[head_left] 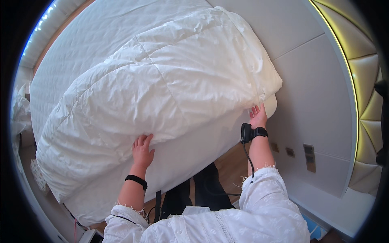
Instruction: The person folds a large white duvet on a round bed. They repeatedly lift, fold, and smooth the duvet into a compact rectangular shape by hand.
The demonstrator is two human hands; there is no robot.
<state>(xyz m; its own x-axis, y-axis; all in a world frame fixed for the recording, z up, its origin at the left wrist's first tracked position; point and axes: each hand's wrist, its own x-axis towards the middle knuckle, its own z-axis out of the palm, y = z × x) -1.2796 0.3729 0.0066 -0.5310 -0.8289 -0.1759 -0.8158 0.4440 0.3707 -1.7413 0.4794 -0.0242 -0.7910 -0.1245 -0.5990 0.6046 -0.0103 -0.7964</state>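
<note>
A thick white quilted duvet (170,77) lies bunched and slanting across the bed. My left hand (142,150) rests on its near edge, fingers bent lightly over the fabric and thumb apart; no fold is visibly gripped. Farther right, my right hand (258,116) is turned palm up beside the duvet's near right corner. Its fingers are spread, and their tips touch or nearly touch the underside of the edge. Below the duvet shows the smooth white side of the mattress (190,156). The quilted white bed surface (97,38) is bare behind it.
A pale panelled wall (308,81) with switch plates (309,158) stands close along the bed's right side. Beyond it is a padded gold panel (364,93) with a light strip. A black device (246,133) with a cable is strapped to my right wrist. Wooden floor (231,162) shows below.
</note>
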